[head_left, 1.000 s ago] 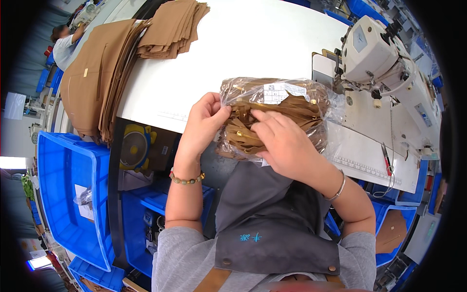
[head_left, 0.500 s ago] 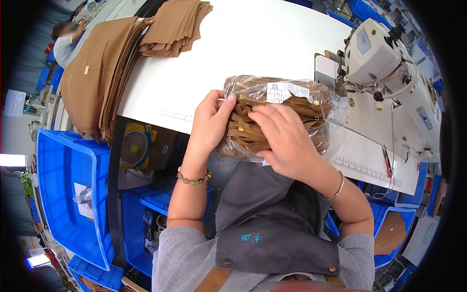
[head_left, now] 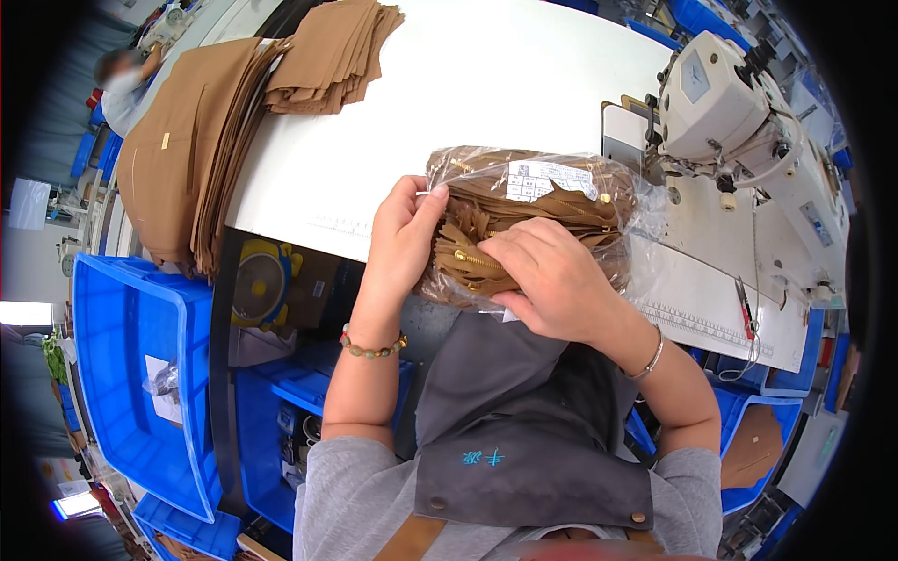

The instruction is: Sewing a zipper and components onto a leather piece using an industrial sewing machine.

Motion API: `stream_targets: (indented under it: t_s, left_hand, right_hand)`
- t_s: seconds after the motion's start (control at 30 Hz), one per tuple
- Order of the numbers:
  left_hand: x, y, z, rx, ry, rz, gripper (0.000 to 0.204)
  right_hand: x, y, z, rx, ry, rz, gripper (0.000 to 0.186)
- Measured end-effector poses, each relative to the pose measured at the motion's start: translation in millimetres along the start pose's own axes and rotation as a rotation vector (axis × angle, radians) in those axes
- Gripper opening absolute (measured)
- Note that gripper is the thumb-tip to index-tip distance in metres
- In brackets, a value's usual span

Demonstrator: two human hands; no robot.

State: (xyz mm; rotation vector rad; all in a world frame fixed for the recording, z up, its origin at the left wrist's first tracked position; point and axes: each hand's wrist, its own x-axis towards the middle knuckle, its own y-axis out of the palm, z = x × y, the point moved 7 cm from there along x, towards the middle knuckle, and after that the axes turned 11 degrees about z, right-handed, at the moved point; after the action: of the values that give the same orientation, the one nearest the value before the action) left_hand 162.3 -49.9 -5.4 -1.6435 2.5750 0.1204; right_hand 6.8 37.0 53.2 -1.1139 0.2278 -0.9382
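Note:
A transparent plastic bag [head_left: 645,210] full of brown zippers [head_left: 472,260] lies at the table's front edge, a white printed label [head_left: 547,180] on its upper part. Gold teeth and pulls show among the brown tapes. At the bag's left end my left hand [head_left: 404,224] is closed on the film, thumb on top. My right hand [head_left: 547,276] reaches into the opening, its fingers bent together over the zippers and gripping some of them. Its palm side is hidden, so how many it holds cannot be made out.
A white sewing machine [head_left: 716,107] stands at the right, with red-handled snips [head_left: 747,313] near it. Stacks of brown fabric pieces [head_left: 178,154] lie on the white table [head_left: 486,70] at the left. Blue bins [head_left: 140,374] flank me. Another person [head_left: 122,89] sits far left.
My right hand has drawn slightly down, its fingers closing more tightly among the zippers. The zippers under it have shifted. My left hand has hardly moved at the bag's edge.

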Motion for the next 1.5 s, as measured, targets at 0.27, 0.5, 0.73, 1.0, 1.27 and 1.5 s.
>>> stream_targets:
  t_s: [0.27, 0.5, 0.73, 1.0, 1.27, 1.5]
  left_hand:
    - [2.7, 5.6, 2.4, -0.222, 0.048, 0.035, 0.020]
    - [3.8, 6.4, 3.6, -0.311, 0.062, 0.034, 0.016]
    - [3.7, 11.7, 5.7, -0.352, 0.128, -0.010, 0.014]
    - [1.3, 14.1, 3.0, -0.249, 0.224, -0.084, 0.015]
    - [-1.8, 14.2, 1.4, -0.219, 0.270, -0.113, 0.016]
    - [-4.1, 15.2, 0.6, -0.174, 0.300, -0.137, 0.015]
  right_hand:
    - [-3.2, 4.2, 2.6, -0.017, -0.082, 0.047, 0.049]
    - [1.0, -3.6, -7.8, 0.153, 0.126, -0.057, 0.066]
    - [10.0, 0.7, -20.6, 0.140, 0.253, 0.105, 0.079]
    - [18.9, 3.5, -23.2, 0.061, 0.183, 0.307, 0.053]
    - [26.4, 19.9, -32.7, 0.025, 0.388, 0.602, 0.027]
    - [12.8, 7.6, -22.0, -0.016, 0.339, 0.386, 0.025]
